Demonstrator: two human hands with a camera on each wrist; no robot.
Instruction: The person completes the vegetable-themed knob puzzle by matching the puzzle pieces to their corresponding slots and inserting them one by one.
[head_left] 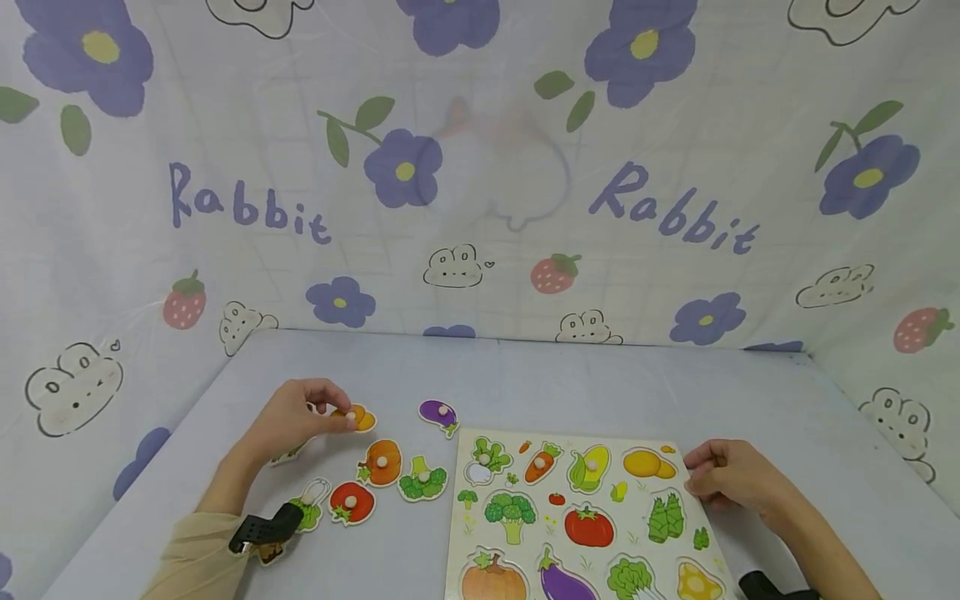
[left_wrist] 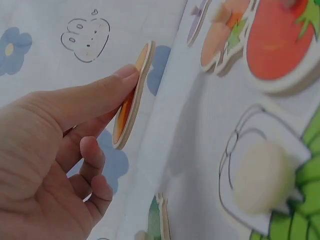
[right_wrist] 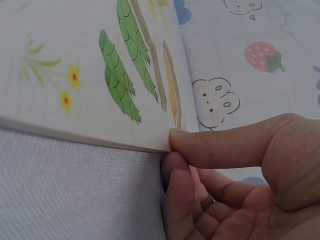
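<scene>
While the right hand (head_left: 731, 477) pinches the right edge of the board (head_left: 555, 533) between thumb and curled fingers, the left hand (head_left: 300, 410) pinches the potato (head_left: 365, 418) between thumb and finger, off the tabletop (head_left: 525, 383), left of the board and beyond the pumpkin (head_left: 381, 463). The step in hand appears to be carrying this 1 piece to its place; the carrot (head_left: 542, 464) and corn (head_left: 588, 468), 2 knobbed pieces, already sit in theirs. The next move seems to call for passing the eggplant (head_left: 438, 414), matching outline to recess (head_left: 647, 463), and lowering flat.
</scene>
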